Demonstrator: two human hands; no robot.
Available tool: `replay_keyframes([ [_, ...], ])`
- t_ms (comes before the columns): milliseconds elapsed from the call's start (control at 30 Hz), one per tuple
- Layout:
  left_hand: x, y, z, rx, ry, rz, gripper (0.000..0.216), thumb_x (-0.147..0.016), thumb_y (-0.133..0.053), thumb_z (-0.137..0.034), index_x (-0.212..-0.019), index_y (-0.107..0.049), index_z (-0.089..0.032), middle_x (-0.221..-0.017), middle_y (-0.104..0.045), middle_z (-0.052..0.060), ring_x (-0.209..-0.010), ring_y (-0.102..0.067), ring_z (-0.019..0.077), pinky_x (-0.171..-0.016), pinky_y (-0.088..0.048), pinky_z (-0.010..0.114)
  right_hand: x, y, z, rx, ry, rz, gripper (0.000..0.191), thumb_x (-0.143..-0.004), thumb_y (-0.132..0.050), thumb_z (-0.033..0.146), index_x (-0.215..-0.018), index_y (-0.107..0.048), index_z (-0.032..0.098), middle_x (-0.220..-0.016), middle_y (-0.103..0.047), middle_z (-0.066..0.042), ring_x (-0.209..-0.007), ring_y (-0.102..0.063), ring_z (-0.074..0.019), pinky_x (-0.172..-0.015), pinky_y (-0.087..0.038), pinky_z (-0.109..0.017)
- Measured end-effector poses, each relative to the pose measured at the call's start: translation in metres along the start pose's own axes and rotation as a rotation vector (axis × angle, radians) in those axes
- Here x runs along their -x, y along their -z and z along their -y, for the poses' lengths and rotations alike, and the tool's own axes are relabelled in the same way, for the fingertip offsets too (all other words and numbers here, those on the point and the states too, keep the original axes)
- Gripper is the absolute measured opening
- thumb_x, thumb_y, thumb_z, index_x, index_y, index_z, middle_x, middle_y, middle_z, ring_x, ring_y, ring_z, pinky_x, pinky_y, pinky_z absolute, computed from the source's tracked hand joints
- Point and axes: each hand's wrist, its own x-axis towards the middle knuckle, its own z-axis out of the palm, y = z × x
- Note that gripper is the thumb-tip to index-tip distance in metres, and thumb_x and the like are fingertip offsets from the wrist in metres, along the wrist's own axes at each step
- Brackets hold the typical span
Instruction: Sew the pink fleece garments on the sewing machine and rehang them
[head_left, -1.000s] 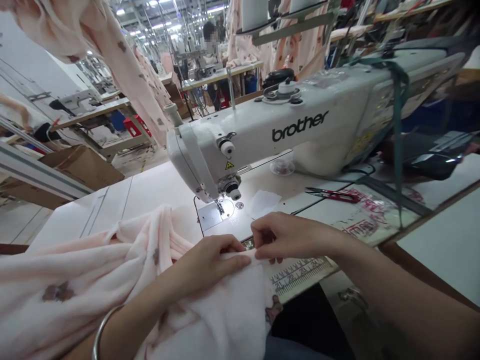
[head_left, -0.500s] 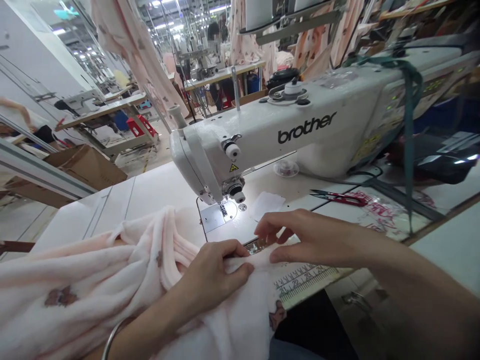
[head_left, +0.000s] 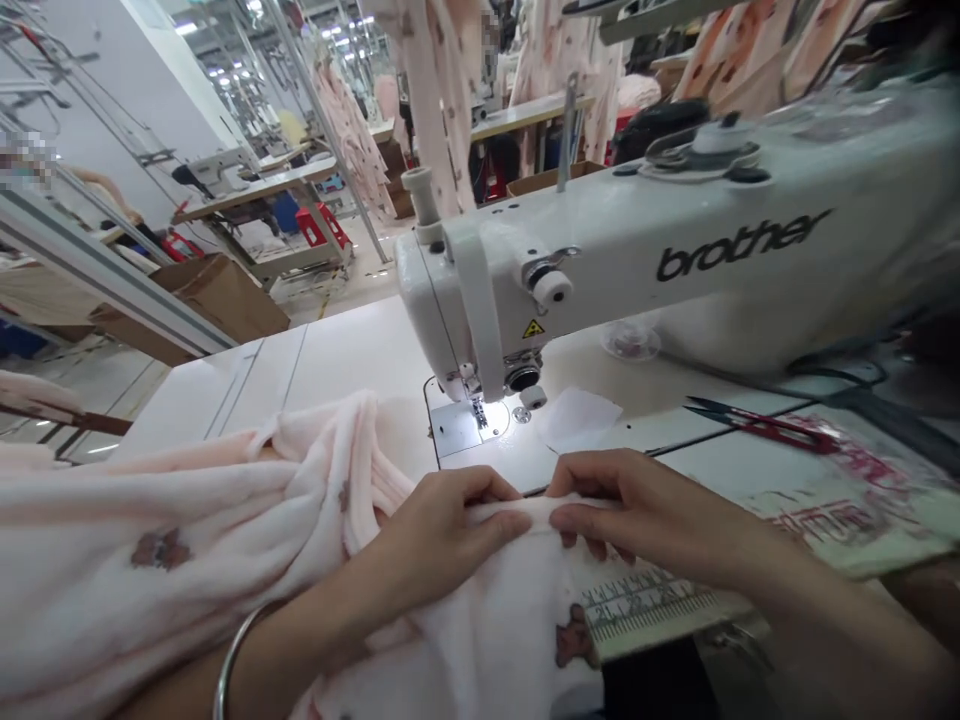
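Observation:
Pale pink fleece fabric (head_left: 495, 620) with brown bear prints spreads over the left of the table and hangs off its front edge. My left hand (head_left: 450, 530) pinches a folded edge of it between thumb and fingers. Close beside, my right hand (head_left: 622, 510) grips the same edge, thumb on the near side and fingers partly hidden behind the fabric. Both hands are just in front of the presser foot (head_left: 480, 412) of a white sewing machine (head_left: 487, 290). No fabric lies under the foot.
Red-handled thread snips (head_left: 765, 425) lie to the right. A white scrap (head_left: 585, 418) and a clear bobbin-like disc (head_left: 630, 340) rest near the machine. A ruler strip (head_left: 652, 605) runs along the table's front edge. Cardboard boxes (head_left: 232, 300) stand on the floor at the left.
My right hand has closed on the fabric edge beside my left hand; before, its fingers were raised and apart. The view has shifted, so the machine appears farther right.

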Motion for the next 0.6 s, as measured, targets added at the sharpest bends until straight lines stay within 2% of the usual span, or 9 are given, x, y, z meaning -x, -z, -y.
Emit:
replay_keyframes([
  [133, -0.016, 0.010, 0.005, -0.032, 0.084, -0.101, 0.024, -0.081, -0.057, -0.038, -0.079, -0.064, -0.016, -0.073, -0.062, -0.001, -0.068, -0.052, 0.0111, -0.061, -0.037, 0.021, -0.029, 0.010, 0.007, 0.026, 0.009, 0.025, 0.014, -0.082, -0.054, 0.030, -0.074, -0.053, 0.019, -0.066, -0.061, 0.001, -0.055, -0.054, -0.0099, -0.047, -0.038, -0.020],
  [267, -0.038, 0.024, 0.010, -0.100, 0.157, -0.211, 0.024, -0.075, -0.057, -0.039, -0.067, -0.057, -0.016, -0.061, -0.050, -0.003, -0.061, -0.044, 0.0103, -0.055, -0.030, 0.022, -0.064, 0.021, 0.027, 0.205, -0.157, -0.039, 0.017, -0.075, -0.059, 0.029, -0.066, -0.048, 0.020, -0.061, -0.062, 0.001, -0.050, -0.054, -0.0117, -0.047, -0.039, -0.024],
  [333, -0.047, 0.030, 0.011, -0.147, 0.139, -0.245, 0.023, -0.073, -0.056, -0.033, -0.060, -0.050, -0.015, -0.059, -0.046, -0.003, -0.061, -0.042, 0.0102, -0.055, -0.028, 0.023, -0.075, 0.023, 0.038, 0.261, -0.218, -0.084, 0.020, -0.072, -0.063, 0.027, -0.061, -0.047, 0.020, -0.055, -0.059, 0.001, -0.049, -0.053, -0.0129, -0.047, -0.039, -0.024],
  [433, -0.055, 0.037, 0.014, -0.181, 0.124, -0.258, 0.025, -0.071, -0.053, -0.029, -0.054, -0.041, -0.016, -0.057, -0.041, -0.002, -0.059, -0.039, 0.0098, -0.056, -0.026, 0.024, -0.084, 0.023, 0.047, 0.291, -0.258, -0.082, 0.027, -0.068, -0.067, 0.022, -0.050, -0.047, 0.020, -0.049, -0.052, 0.001, -0.046, -0.049, -0.0128, -0.045, -0.037, -0.025],
  [500, -0.059, 0.039, 0.019, -0.194, 0.129, -0.268, 0.024, -0.069, -0.052, -0.028, -0.054, -0.037, -0.017, -0.058, -0.038, -0.002, -0.059, -0.036, 0.0100, -0.054, -0.023, 0.025, -0.088, 0.023, 0.047, 0.284, -0.258, -0.089, 0.030, -0.066, -0.067, 0.017, -0.046, -0.045, 0.020, -0.048, -0.051, 0.000, -0.045, -0.047, -0.0127, -0.044, -0.036, -0.026],
  [600, -0.064, 0.040, 0.027, -0.243, 0.133, -0.319, 0.025, -0.065, -0.052, -0.026, -0.054, -0.031, -0.018, -0.057, -0.031, -0.002, -0.057, -0.030, 0.0100, -0.052, -0.019, 0.026, -0.093, 0.023, 0.043, 0.261, -0.182, -0.099, 0.029, -0.064, -0.065, 0.010, -0.045, -0.045, 0.020, -0.046, -0.049, 0.001, -0.045, -0.046, -0.0132, -0.044, -0.035, -0.026],
])
